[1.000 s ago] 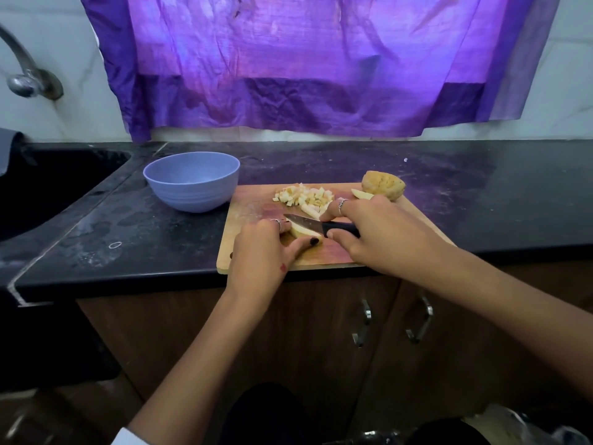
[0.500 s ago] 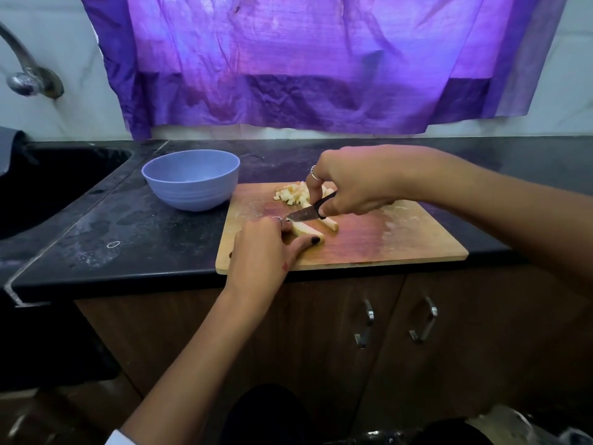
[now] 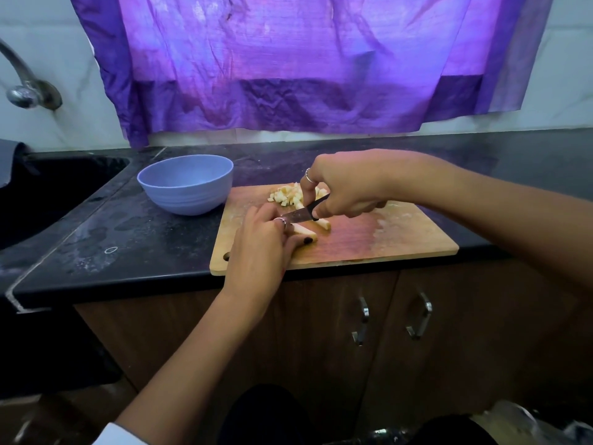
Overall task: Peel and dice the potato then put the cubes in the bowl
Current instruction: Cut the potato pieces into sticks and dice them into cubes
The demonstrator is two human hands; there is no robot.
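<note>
Left hand pinning a potato strip to the board, fingers curled over it. Right hand gripping the knife, blade across the strip. Dicing partly done: cubes heaped behind. Bowl at left, seemingly not yet filled.

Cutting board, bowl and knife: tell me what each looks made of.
Cutting board: wood, or perhaps bamboo, matte, with tan grain streaks and a hanging hole at one corner.
Bowl: probably plastic or a similar composite, matte pale blue with faint ribs around its wall.
Knife, gripped by the right hand: dark metal blade with a dull sheen; black handle, likely plastic, mostly hidden.
</note>
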